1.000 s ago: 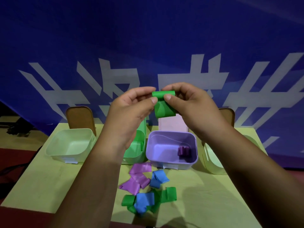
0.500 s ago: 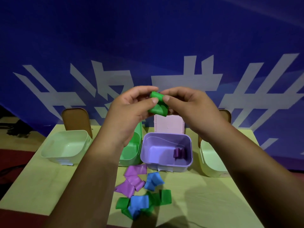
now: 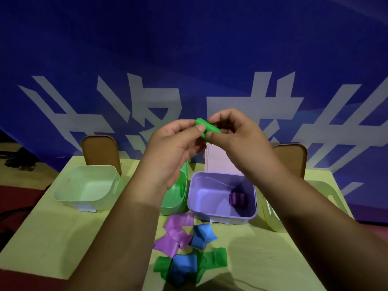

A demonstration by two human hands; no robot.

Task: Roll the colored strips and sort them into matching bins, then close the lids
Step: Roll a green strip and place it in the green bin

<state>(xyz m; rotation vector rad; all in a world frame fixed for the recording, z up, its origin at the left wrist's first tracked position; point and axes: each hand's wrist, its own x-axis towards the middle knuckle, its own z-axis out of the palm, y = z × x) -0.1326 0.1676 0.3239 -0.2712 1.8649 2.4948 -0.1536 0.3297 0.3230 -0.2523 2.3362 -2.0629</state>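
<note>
A green strip (image 3: 206, 128), rolled into a short tube, is raised in the air above the bins. My left hand (image 3: 174, 148) pinches its left end and my right hand (image 3: 235, 139) pinches its right end. Below my left hand stands the green bin (image 3: 178, 198), partly hidden by my wrist. To its right is the open purple bin (image 3: 222, 213) with a rolled purple strip (image 3: 237, 199) inside. Loose purple strips (image 3: 174, 234), blue strips (image 3: 201, 236) and green strips (image 3: 214, 259) lie in a heap on the table in front of the bins.
A pale green bin (image 3: 84, 185) with its brown lid (image 3: 100, 152) up stands at the left. Another pale bin (image 3: 273, 217) sits at the right behind my right forearm, with a brown lid (image 3: 291, 160) raised. The yellow-green table (image 3: 52, 238) ends before a blue banner.
The green strip has gone from a half-rolled flap hanging down to a tight tube between my fingertips. Both hands stayed raised above the bins.
</note>
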